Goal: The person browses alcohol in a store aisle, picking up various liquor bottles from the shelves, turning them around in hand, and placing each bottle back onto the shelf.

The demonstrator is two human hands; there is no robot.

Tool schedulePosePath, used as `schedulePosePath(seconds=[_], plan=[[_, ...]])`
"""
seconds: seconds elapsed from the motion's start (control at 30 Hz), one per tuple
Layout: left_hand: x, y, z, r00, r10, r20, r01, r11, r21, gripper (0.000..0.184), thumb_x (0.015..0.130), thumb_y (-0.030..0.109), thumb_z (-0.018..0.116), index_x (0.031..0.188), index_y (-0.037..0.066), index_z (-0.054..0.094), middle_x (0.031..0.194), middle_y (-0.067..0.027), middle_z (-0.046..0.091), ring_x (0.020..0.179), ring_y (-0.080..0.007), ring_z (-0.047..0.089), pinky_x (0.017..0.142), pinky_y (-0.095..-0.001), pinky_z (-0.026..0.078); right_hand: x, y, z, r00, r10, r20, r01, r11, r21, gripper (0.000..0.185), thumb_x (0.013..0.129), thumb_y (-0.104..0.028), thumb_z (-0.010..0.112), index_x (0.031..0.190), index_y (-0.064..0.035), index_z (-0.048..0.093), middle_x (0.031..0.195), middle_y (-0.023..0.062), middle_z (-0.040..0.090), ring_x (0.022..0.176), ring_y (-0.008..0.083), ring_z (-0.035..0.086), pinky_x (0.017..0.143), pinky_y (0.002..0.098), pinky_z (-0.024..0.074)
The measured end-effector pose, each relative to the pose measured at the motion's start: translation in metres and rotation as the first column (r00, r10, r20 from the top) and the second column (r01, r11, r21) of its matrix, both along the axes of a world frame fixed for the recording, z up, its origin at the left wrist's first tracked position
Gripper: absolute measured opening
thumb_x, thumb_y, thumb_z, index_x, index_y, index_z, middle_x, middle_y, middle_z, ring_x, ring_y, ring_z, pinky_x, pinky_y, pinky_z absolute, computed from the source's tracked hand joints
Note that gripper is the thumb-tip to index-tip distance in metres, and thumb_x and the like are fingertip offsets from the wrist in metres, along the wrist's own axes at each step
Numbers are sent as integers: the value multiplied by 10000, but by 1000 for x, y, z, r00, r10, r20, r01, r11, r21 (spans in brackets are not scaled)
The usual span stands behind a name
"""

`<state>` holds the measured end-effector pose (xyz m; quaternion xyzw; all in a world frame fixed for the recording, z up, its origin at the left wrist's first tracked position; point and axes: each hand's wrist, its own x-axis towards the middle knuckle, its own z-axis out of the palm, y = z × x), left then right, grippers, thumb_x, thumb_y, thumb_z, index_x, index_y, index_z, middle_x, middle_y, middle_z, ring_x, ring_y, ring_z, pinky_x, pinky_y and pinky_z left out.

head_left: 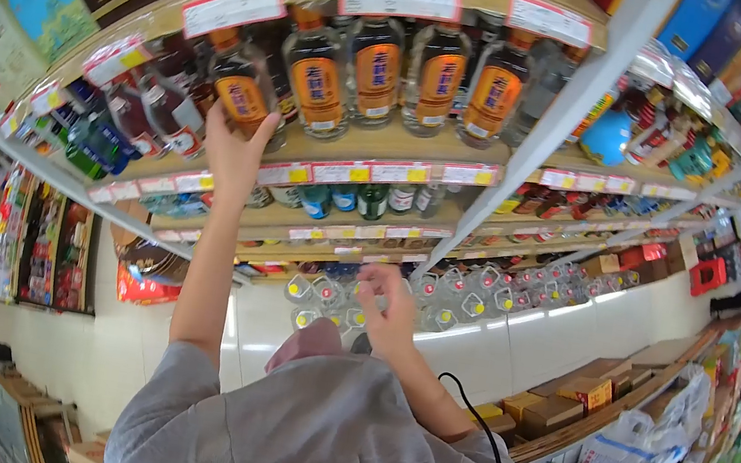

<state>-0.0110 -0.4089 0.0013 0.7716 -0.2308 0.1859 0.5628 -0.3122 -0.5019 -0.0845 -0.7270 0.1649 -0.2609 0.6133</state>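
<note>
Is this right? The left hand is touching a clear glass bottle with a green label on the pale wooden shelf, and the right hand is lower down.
Nearly: the head view shows the clear glass bottle has an orange label, not green. The left hand does touch it on the pale wooden shelf, and the right hand is lower.

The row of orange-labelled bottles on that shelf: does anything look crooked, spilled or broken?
The leftmost orange-labelled bottle leans more than its neighbours; the left hand is around its lower part. Some of that lean may be distortion, since the wide lens bends things near the edges. I see no spill or breakage.
</note>
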Motion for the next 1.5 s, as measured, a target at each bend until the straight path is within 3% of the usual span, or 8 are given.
schedulePosePath(seconds=[0.2, 0.3, 0.4, 0.47, 0.7, 1.1, 1.3, 1.5], plan=[[-91, 38, -17, 993, -12, 117, 34, 980, -194, 640, 925, 108, 675, 1455, -36, 347, 1451, -185, 415, 1366, -284, 421, 1128, -453, 362, -21, 22, 2, 999, -16, -33, 17, 1000, 8, 235, 967, -138, 602, 1177, -32, 590, 1064, 76, 662, 830, 146, 646, 728, 301, 523], [-165, 63, -68, 935, -347, 70, 353, 926, -133, 642, 875, 162, 672, 1424, -30, 401, 1470, -207, 426, 1364, -336, 425, 1121, -462, 352, -22, 45, -24, 1000, 14, 25, -21, 958, 285, 378, 1030, -317, 507, 1293, -52, 565, 1207, 95, 642, 984, 173, 637, 853, 342, 508], [-229, 74, -80, 758, -651, 26, 643, 754, 134, 646, 957, 326, 536, 1462, -38, 361, 1478, -253, 411, 1429, -384, 351, 1187, -503, 216, -17, 71, -36, 990, 51, 134, -133, 678, 723, 612, 1053, -531, 337, 1460, -86, 440, 1402, 116, 550, 1228, 224, 555, 1040, 389, 415], [-243, 76, -104, 671, -741, -8, 739, 668, 82, 699, 974, 439, 466, 1483, -25, 352, 1504, -264, 391, 1440, -416, 331, 1197, -537, 170, -11, 92, -32, 967, 80, 240, -251, 425, 870, 757, 1033, -647, 224, 1565, -116, 306, 1512, 124, 457, 1380, 268, 453, 1158, 411, 308], [-245, 91, -160, 504, -862, -45, 855, 491, 166, 893, 966, 599, 315, 1507, -109, 280, 1563, -342, 269, 1464, -512, 217, 1197, -591, 126, -24, 120, -53, 998, -5, 70, -59, 478, 876, 759, 1047, -614, 223, 1580, -74, 241, 1567, 107, 388, 1451, 235, 354, 1198, 371, 251], [-298, 74, -177, 480, -866, -139, 865, 442, 239, 816, 993, 619, 226, 1528, 10, 321, 1558, -229, 363, 1461, -422, 309, 1198, -618, 106, -102, 120, -76, 998, -55, -25, 46, 424, 905, 652, 1064, -502, 283, 1527, -46, 339, 1506, 91, 462, 1374, 214, 451, 1168, 366, 305], [-330, 48, -200, 375, -905, -199, 896, 299, 327, 653, 1039, 467, 273, 1489, 8, 389, 1498, -210, 447, 1414, -430, 365, 1196, -591, 168, -158, 80, -111, 992, 81, -99, 57, 414, 908, 463, 1057, -411, 368, 1402, -128, 491, 1398, 43, 552, 1296, 187, 518, 1112, 376, 385], [-398, -14, -244, 349, -807, -477, 930, 235, 284, 466, 1062, 362, 389, 1380, 46, 514, 1357, -194, 573, 1265, -391, 523, 1086, -466, 393, -250, 8, -101, 982, 24, -188, 159, 438, 885, 416, 1045, -385, 406, 1347, -133, 540, 1361, 40, 574, 1265, 188, 529, 1067, 429, 427]])
